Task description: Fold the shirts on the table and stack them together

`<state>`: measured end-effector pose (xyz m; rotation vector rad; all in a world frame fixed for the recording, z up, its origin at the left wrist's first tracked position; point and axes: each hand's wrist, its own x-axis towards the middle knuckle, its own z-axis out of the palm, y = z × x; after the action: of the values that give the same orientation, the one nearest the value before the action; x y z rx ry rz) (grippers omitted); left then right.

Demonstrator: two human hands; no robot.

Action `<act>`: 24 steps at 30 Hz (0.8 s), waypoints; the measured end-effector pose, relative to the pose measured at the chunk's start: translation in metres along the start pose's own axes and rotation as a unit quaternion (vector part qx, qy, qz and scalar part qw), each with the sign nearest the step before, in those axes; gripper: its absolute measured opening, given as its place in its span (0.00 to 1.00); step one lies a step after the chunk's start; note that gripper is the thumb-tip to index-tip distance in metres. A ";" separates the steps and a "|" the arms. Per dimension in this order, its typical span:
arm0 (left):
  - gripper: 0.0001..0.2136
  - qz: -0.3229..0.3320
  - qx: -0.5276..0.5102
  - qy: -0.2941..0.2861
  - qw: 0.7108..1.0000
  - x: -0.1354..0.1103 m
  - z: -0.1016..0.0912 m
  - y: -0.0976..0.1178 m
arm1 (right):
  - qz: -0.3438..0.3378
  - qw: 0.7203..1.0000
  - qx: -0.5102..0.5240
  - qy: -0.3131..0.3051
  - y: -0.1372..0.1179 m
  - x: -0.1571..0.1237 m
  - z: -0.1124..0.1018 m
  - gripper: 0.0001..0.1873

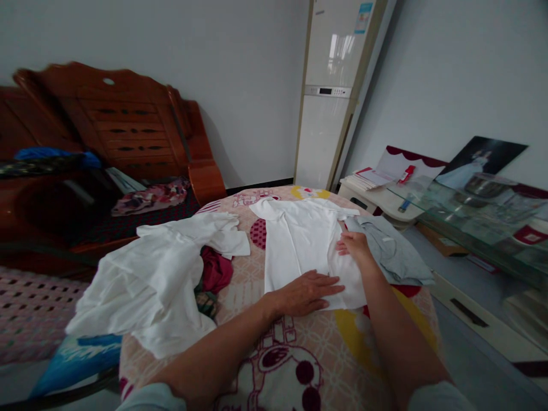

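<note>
A white shirt [299, 240] lies spread flat on a round table covered with a patterned cloth [317, 354]. My left hand [306, 292] rests palm down on the shirt's near hem, fingers stretched flat. My right hand [355, 246] presses on the shirt's right edge, fingers curled onto the fabric. A folded grey garment [394, 254] lies just right of the right hand.
A heap of white clothes [154, 279] with a dark red piece [216, 271] lies on the table's left. A carved wooden bench [120, 131] stands at the left, a tall white air conditioner [329, 97] behind, and a glass-topped low cabinet [475, 217] at the right.
</note>
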<state>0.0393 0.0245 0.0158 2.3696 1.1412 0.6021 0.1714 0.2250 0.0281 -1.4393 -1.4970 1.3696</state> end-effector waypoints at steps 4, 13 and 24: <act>0.25 -0.017 0.024 -0.028 0.999 0.002 0.004 0.002 | 0.042 0.997 0.064 -0.019 -0.012 0.027 0.013 0.10; 0.26 -0.022 0.057 -0.062 0.996 0.005 0.005 0.006 | -0.019 0.988 0.152 0.003 -0.020 0.063 0.029 0.04; 0.26 -0.022 0.014 0.007 1.000 0.011 0.013 0.015 | -0.172 0.981 -0.088 -0.024 -0.020 0.082 0.045 0.11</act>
<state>0.0620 0.0228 0.0157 2.3597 1.2117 0.5918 0.1077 0.2959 0.0187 -1.1829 -1.8377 1.0880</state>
